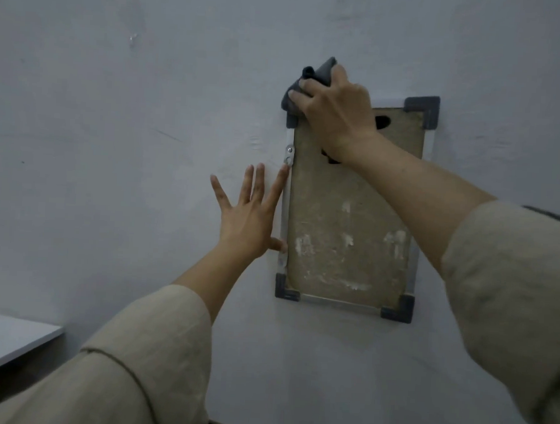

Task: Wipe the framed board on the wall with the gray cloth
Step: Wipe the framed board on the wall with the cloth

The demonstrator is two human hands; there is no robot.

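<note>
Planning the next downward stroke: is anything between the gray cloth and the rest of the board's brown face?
Nothing visible. The right hand presses the gray cloth at the framed brown board's top-left corner; only its own forearm overlaps.

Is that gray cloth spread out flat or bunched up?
Bunched up. The gray cloth pokes out in crumpled folds above the right hand, which presses it on the framed board's top left corner.

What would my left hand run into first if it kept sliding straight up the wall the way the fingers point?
Probably the metal bracket screwed to the board's left frame edge: the left hand lies flat beside it, its nearest fingertip just below. The other fingers look to meet only bare wall.
</note>
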